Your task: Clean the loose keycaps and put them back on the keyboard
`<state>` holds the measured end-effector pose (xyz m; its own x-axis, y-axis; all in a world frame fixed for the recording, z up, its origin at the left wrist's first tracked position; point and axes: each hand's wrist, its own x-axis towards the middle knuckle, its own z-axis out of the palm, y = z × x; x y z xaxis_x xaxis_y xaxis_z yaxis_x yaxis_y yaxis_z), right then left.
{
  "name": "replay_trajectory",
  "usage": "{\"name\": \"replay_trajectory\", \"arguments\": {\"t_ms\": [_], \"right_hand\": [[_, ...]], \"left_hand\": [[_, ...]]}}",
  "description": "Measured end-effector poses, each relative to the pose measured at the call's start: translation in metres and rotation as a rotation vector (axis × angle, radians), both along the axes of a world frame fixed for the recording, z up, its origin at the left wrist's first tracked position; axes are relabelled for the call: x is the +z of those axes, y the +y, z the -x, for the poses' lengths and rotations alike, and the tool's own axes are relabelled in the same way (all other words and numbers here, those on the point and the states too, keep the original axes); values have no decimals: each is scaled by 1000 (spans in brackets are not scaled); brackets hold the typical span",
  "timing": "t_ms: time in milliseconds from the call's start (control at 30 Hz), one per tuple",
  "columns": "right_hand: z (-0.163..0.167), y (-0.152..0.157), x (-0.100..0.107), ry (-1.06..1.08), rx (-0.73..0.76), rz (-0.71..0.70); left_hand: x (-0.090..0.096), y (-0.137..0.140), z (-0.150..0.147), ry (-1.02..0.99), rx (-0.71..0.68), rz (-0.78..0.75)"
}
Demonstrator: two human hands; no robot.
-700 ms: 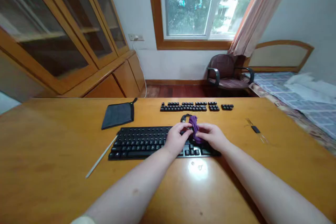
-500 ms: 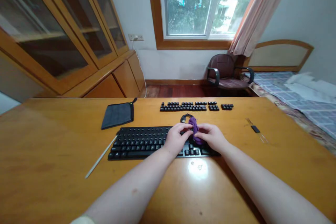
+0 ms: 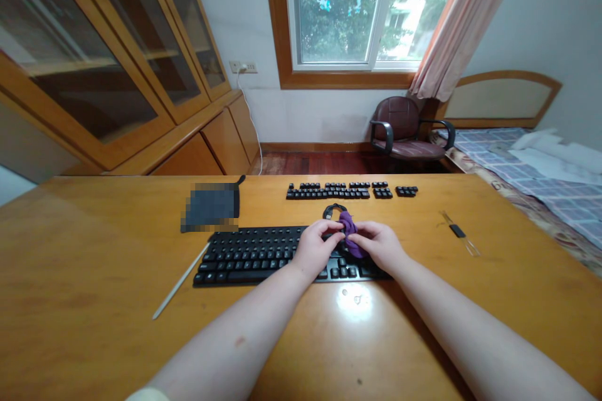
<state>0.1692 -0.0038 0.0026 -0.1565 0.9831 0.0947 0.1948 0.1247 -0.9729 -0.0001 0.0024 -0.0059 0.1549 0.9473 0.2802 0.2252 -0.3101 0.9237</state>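
Note:
Between my two hands a crumpled purple cloth (image 3: 355, 245) hangs over the right part of a black keyboard (image 3: 258, 257). My left hand (image 3: 320, 243) pinches the cloth from the left, thumb and forefinger closed. From the other side my right hand (image 3: 380, 243) grips it with closed fingers. Anything wrapped inside the cloth is hidden. The keyboard's upper rows lack keycaps, while caps sit on its lower rows. Beyond the cloth a black USB cable (image 3: 335, 207) lies looped. Removed keycaps (image 3: 329, 193) stand in rows farther back.
A dark pouch (image 3: 211, 207), partly pixelated, lies at the back left of the wooden desk (image 3: 84, 276). A thin white stick (image 3: 181, 282) rests by the keyboard's left end. On the right lies a wire keycap puller (image 3: 457, 230). An office chair (image 3: 404, 128) stands beyond the desk.
The purple cloth has bunched up and shifted slightly between my fingers. Both hands stay almost in place over the keyboard.

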Motion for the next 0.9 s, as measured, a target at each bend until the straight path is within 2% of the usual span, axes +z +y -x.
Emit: {"name": "replay_trajectory", "arguments": {"t_ms": [133, 333, 500, 667, 800, 900], "right_hand": [[-2, -1, -1, -65, 9, -28], [-1, -2, 6, -130, -82, -33], [1, -2, 4, -83, -76, -2], [-2, 1, -2, 50, -116, 13], [-3, 1, -1, 67, 24, -6], [-3, 0, -1, 55, 120, -7]], "left_hand": [[2, 0, 0, 22, -12, 6], [1, 0, -2, 27, -37, -11], [0, -1, -2, 44, -36, -69], [3, -1, 0, 49, -46, -118], [4, -1, 0, 55, -44, -145], [1, 0, -1, 17, -17, -65]]}}
